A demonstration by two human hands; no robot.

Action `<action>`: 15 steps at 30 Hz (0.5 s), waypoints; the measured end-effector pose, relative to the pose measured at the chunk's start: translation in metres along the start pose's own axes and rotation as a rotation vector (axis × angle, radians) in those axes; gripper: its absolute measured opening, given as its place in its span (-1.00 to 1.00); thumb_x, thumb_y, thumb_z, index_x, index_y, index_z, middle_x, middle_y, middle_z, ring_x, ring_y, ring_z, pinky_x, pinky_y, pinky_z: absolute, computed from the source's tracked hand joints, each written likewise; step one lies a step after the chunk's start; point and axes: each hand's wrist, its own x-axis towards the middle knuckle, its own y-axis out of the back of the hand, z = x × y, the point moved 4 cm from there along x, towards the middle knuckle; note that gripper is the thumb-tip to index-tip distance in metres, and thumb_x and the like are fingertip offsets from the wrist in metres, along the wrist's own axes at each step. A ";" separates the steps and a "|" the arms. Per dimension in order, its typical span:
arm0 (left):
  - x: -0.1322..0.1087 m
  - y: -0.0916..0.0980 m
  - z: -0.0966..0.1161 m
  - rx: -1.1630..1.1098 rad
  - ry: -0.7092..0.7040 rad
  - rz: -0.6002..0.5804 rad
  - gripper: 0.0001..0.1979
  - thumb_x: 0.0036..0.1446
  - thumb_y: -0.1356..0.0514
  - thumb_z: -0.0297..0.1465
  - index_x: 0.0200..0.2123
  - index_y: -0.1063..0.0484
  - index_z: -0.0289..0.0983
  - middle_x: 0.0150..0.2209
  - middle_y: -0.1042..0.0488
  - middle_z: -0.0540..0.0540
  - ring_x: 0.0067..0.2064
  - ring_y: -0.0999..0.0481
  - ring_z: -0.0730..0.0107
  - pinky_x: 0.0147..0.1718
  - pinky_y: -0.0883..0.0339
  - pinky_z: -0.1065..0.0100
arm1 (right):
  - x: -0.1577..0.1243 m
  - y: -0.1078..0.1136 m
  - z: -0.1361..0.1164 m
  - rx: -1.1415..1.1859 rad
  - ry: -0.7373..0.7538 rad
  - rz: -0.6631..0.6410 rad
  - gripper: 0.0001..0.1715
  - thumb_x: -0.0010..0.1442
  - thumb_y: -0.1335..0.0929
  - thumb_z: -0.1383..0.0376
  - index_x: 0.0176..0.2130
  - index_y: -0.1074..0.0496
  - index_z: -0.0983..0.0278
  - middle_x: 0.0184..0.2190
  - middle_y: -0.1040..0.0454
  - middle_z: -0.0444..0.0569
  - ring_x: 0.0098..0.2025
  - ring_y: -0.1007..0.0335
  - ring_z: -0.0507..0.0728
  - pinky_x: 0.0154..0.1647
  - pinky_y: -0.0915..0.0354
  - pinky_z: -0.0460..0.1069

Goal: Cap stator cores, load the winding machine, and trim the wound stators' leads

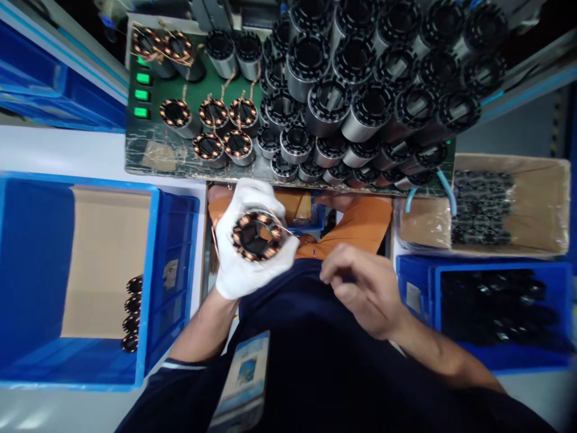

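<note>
My left hand (pixel 229 267), in a white glove, is wrapped round a wound motor stator (pixel 256 258). The stator's open end faces up, showing a ring of copper coils about a dark bore. A thin wire lead (pixel 283 228) sticks out from its upper right side. My right hand (pixel 367 291) is bare and hangs to the right of the stator, apart from it, in front of my dark shirt. Its fingers are curled in, slightly blurred, and whatever lies inside them, if anything, is hidden.
Ahead, a green-topped bench (pixel 155 135) bears several copper-wound stators (pixel 210 147) and many unwound stators (pixel 297 141). A blue bin (pixel 146 288) with several wound stators stands left. Right are a cardboard box (pixel 541 207) of parts and a blue crate (pixel 435 300) of dark parts.
</note>
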 end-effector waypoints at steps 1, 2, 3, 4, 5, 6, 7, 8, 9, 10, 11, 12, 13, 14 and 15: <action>-0.003 0.001 0.001 0.113 -0.112 -0.079 -0.30 -0.14 -0.75 -0.12 -0.03 -0.50 -0.11 -0.07 -0.47 -0.06 -0.12 -0.49 0.24 -0.14 -0.46 0.18 | 0.004 0.003 0.001 0.021 -0.095 -0.006 -0.69 0.59 -0.46 0.04 -0.09 -0.56 0.22 -0.32 -0.49 -0.14 -0.38 -0.34 0.01 -0.36 -0.28 -0.05; -0.008 0.001 0.002 0.162 -0.200 -0.149 -0.25 -0.13 -0.76 -0.15 0.06 -0.51 -0.10 -0.02 -0.49 -0.09 -0.05 -0.52 0.19 -0.08 -0.50 0.15 | 0.008 0.004 0.003 0.046 -0.167 -0.013 -0.68 0.59 -0.46 0.03 -0.11 -0.54 0.21 -0.35 -0.45 -0.18 -0.41 -0.28 -0.01 -0.38 -0.22 -0.06; -0.013 0.000 0.003 0.163 -0.259 -0.193 -0.20 -0.11 -0.76 -0.18 0.14 -0.51 -0.10 0.02 -0.51 -0.13 0.00 -0.55 0.15 -0.04 -0.53 0.14 | 0.011 0.003 0.006 0.077 -0.217 -0.034 -0.68 0.61 -0.46 0.07 -0.16 -0.52 0.21 -0.39 -0.41 -0.22 -0.43 -0.24 -0.03 -0.39 -0.18 -0.07; -0.019 -0.001 0.004 0.147 -0.267 -0.228 -0.19 -0.06 -0.75 -0.21 0.20 -0.50 -0.10 0.06 -0.53 -0.15 0.05 -0.57 0.14 0.02 -0.55 0.14 | 0.012 0.000 0.009 0.125 -0.247 -0.064 -0.66 0.63 -0.44 0.12 -0.22 -0.48 0.21 -0.44 -0.38 -0.24 -0.45 -0.22 -0.04 -0.39 -0.17 -0.07; -0.024 -0.002 0.005 0.110 -0.231 -0.249 -0.21 -0.01 -0.74 -0.25 0.23 -0.51 -0.11 0.09 -0.56 -0.17 0.10 -0.59 0.12 0.08 -0.55 0.14 | 0.012 -0.004 0.014 0.198 -0.264 -0.093 -0.62 0.65 -0.41 0.17 -0.27 -0.45 0.21 -0.48 -0.35 -0.25 -0.46 -0.23 -0.04 -0.38 -0.17 -0.07; -0.028 -0.004 0.004 0.050 -0.144 -0.272 -0.25 0.04 -0.72 -0.27 0.24 -0.53 -0.12 0.12 -0.59 -0.18 0.14 -0.61 0.11 0.15 -0.54 0.14 | 0.009 -0.009 0.019 0.291 -0.270 -0.114 -0.58 0.67 -0.38 0.19 -0.30 -0.42 0.21 -0.51 -0.32 -0.26 -0.49 -0.24 -0.04 -0.38 -0.19 -0.07; -0.033 -0.006 0.002 -0.053 -0.023 -0.290 -0.29 0.10 -0.69 -0.26 0.25 -0.54 -0.13 0.12 -0.61 -0.20 0.13 -0.63 0.11 0.17 -0.54 0.14 | 0.005 -0.015 0.024 0.391 -0.271 -0.130 -0.56 0.68 -0.35 0.17 -0.31 -0.40 0.20 -0.53 -0.30 -0.27 -0.51 -0.25 -0.02 -0.41 -0.20 -0.06; -0.037 -0.010 0.000 -0.196 0.134 -0.300 -0.36 0.18 -0.65 -0.22 0.25 -0.55 -0.14 0.10 -0.62 -0.20 0.07 -0.64 0.15 0.13 -0.55 0.16 | 0.000 -0.020 0.030 0.474 -0.276 -0.142 -0.54 0.69 -0.32 0.13 -0.30 -0.39 0.19 -0.54 -0.28 -0.27 -0.54 -0.25 -0.01 -0.45 -0.21 -0.05; -0.042 -0.015 -0.004 -0.366 0.304 -0.307 -0.42 0.26 -0.58 -0.14 0.24 -0.56 -0.15 0.06 -0.62 -0.20 -0.05 -0.64 0.22 0.01 -0.57 0.20 | -0.006 -0.024 0.036 0.523 -0.282 -0.145 -0.52 0.70 -0.29 0.10 -0.31 -0.37 0.18 -0.55 -0.25 -0.28 -0.57 -0.22 0.01 -0.48 -0.19 -0.04; -0.047 -0.021 -0.006 -0.547 0.457 -0.299 -0.45 0.31 -0.52 -0.04 0.23 -0.56 -0.16 0.01 -0.61 -0.19 -0.19 -0.60 0.31 -0.16 -0.55 0.26 | -0.011 -0.027 0.040 0.532 -0.290 -0.142 -0.50 0.70 -0.28 0.09 -0.32 -0.36 0.18 -0.55 -0.24 -0.27 -0.57 -0.20 0.02 -0.49 -0.18 -0.03; -0.051 -0.028 -0.008 -0.716 0.581 -0.274 -0.43 0.31 -0.48 0.04 0.19 -0.55 -0.17 -0.07 -0.58 -0.16 -0.32 -0.50 0.41 -0.33 -0.47 0.33 | -0.014 -0.028 0.043 0.517 -0.301 -0.140 -0.50 0.70 -0.28 0.11 -0.33 -0.36 0.18 -0.54 -0.24 -0.25 -0.54 -0.19 0.02 -0.47 -0.18 -0.03; -0.053 -0.033 -0.009 -0.853 0.667 -0.229 -0.43 0.28 -0.48 0.08 0.13 -0.54 -0.17 -0.15 -0.54 -0.11 -0.42 -0.38 0.50 -0.47 -0.33 0.40 | -0.016 -0.027 0.044 0.481 -0.302 -0.147 -0.51 0.69 -0.31 0.16 -0.34 -0.36 0.19 -0.51 -0.27 -0.23 -0.49 -0.21 0.03 -0.42 -0.19 -0.02; -0.053 -0.037 -0.010 -0.949 0.715 -0.174 -0.46 0.23 -0.51 0.06 0.05 -0.53 -0.17 -0.22 -0.48 -0.05 -0.49 -0.25 0.58 -0.56 -0.18 0.46 | -0.015 -0.025 0.042 0.421 -0.291 -0.156 -0.54 0.66 -0.34 0.21 -0.35 -0.38 0.20 -0.46 -0.30 -0.19 -0.42 -0.25 0.04 -0.35 -0.21 0.00; -0.052 -0.040 -0.009 -1.006 0.728 -0.128 -0.50 0.19 -0.55 -0.01 -0.03 -0.51 -0.17 -0.28 -0.42 0.01 -0.52 -0.17 0.62 -0.60 -0.07 0.49 | -0.013 -0.022 0.038 0.345 -0.256 -0.161 -0.58 0.62 -0.38 0.26 -0.35 -0.39 0.21 -0.38 -0.35 -0.14 -0.34 -0.30 0.06 -0.27 -0.24 0.01; -0.051 -0.042 -0.009 -1.028 0.720 -0.094 -0.54 0.14 -0.58 -0.09 -0.10 -0.49 -0.17 -0.30 -0.38 0.04 -0.52 -0.13 0.64 -0.61 -0.03 0.51 | -0.008 -0.019 0.031 0.264 -0.198 -0.158 -0.61 0.58 -0.42 0.29 -0.35 -0.41 0.22 -0.27 -0.41 -0.08 -0.25 -0.34 0.08 -0.19 -0.28 0.04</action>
